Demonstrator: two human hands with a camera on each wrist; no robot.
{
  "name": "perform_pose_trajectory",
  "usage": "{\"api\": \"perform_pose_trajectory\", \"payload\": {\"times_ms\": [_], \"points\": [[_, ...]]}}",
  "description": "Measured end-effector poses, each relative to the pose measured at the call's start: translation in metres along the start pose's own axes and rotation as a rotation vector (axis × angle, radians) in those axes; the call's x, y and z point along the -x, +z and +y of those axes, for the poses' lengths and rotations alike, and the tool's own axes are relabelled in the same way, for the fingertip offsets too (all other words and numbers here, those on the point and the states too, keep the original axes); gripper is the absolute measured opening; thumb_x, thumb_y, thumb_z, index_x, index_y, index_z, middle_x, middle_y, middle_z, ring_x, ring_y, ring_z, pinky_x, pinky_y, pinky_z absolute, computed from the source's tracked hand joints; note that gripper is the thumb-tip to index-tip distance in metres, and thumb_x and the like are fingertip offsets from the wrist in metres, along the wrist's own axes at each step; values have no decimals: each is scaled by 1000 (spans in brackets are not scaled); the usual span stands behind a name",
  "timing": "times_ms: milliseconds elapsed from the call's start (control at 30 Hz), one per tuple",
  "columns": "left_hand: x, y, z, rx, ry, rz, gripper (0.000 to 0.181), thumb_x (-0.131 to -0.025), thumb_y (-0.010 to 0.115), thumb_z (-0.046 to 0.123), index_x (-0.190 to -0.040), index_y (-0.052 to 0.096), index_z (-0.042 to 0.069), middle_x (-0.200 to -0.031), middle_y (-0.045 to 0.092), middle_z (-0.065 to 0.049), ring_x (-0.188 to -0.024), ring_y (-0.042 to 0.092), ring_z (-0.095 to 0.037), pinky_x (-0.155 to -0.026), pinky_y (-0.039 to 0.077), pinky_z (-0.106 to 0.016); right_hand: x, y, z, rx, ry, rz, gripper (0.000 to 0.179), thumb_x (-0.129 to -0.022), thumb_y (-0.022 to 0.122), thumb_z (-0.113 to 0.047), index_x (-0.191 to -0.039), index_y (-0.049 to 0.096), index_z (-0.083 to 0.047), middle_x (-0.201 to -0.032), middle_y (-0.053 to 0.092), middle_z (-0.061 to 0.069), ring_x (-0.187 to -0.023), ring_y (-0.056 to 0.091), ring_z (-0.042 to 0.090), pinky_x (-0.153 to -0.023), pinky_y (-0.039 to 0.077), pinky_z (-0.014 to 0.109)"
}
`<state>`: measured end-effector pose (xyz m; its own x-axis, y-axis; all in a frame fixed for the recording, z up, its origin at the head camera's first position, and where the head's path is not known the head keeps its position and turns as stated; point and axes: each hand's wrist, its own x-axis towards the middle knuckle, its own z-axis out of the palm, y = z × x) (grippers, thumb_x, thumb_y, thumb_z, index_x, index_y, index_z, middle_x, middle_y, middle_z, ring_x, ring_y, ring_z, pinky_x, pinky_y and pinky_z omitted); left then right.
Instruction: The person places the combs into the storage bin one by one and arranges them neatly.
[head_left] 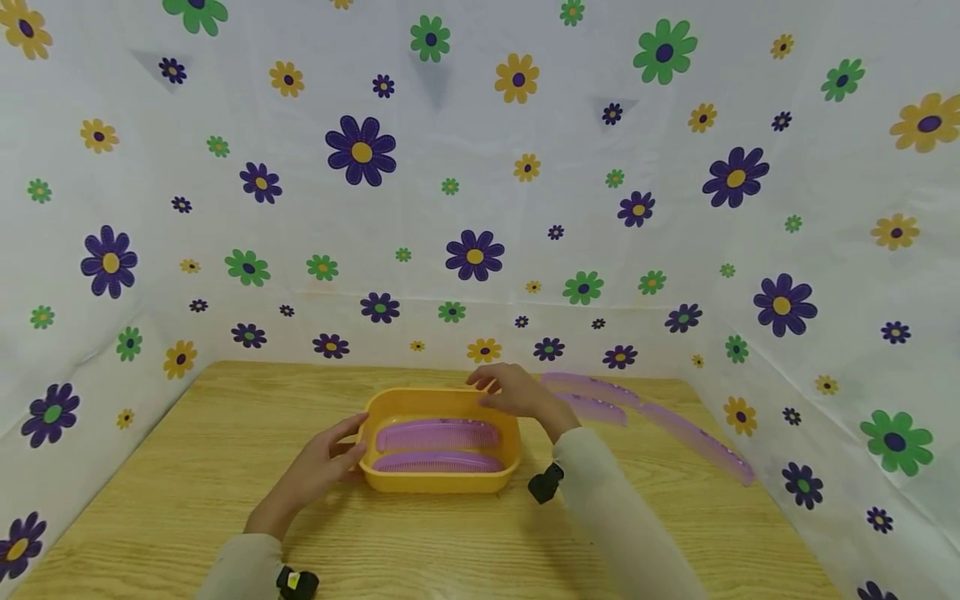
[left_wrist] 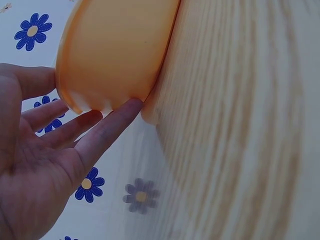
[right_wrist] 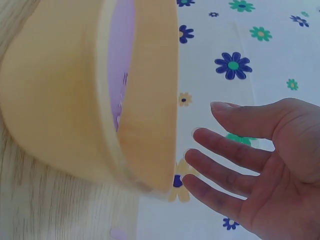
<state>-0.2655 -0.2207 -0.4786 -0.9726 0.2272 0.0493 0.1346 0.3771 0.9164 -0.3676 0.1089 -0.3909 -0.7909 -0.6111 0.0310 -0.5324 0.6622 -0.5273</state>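
Observation:
A yellow plastic basin (head_left: 442, 482) stands on the table, with two purple combs inside: one comb (head_left: 438, 435) behind, another comb (head_left: 438, 462) in front. At the basin's left end is my left hand (head_left: 318, 462); its fairly straight fingers (left_wrist: 107, 127) touch the outer wall (left_wrist: 117, 55), the thumb at the rim. My right hand (head_left: 517, 390) hovers over the back right corner of the basin. Its fingers (right_wrist: 220, 167) are relaxed and spread, with nothing held, apart from the basin wall (right_wrist: 60, 90) in the right wrist view.
Right of the basin lie three more purple combs: a long comb (head_left: 592, 387) at the back, a second comb (head_left: 597, 408) before it, and a slanting comb (head_left: 697, 440) farther right. A white flowered cloth (head_left: 420, 217) surrounds the wooden table (head_left: 420, 550) at back and sides.

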Motion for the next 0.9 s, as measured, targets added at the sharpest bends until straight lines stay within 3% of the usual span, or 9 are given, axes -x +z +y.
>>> {"api": "perform_pose_trajectory", "payload": {"times_ms": [300,467,900], "points": [[-2,2,-2,-12,-20,14,57,-108,53,13,-160,34,6,-161,37,-28,-134,56,-47,-90,64,-35,17,-14,22,-1,89,26,33,-99,67,-7,-131,66,-5,-132,68,20,-119,66,36,-99,62,44],[-1,1,-2,-7,11,2,57,-108,54,12,-160,33,3,-161,37,-30,-133,56,-49,-89,65,-37,25,-21,34,0,138,35,33,-99,67,-7,-132,65,-6,-131,68,19,-119,66,35,-97,63,43],[0,1,-1,-5,-6,6,58,-107,54,12,-161,33,4,-162,36,-29,-134,56,-48,-89,65,-36,41,-29,59,23,205,20,30,-99,66,-6,-129,66,-7,-131,67,24,-115,67,36,-98,61,48]]}}
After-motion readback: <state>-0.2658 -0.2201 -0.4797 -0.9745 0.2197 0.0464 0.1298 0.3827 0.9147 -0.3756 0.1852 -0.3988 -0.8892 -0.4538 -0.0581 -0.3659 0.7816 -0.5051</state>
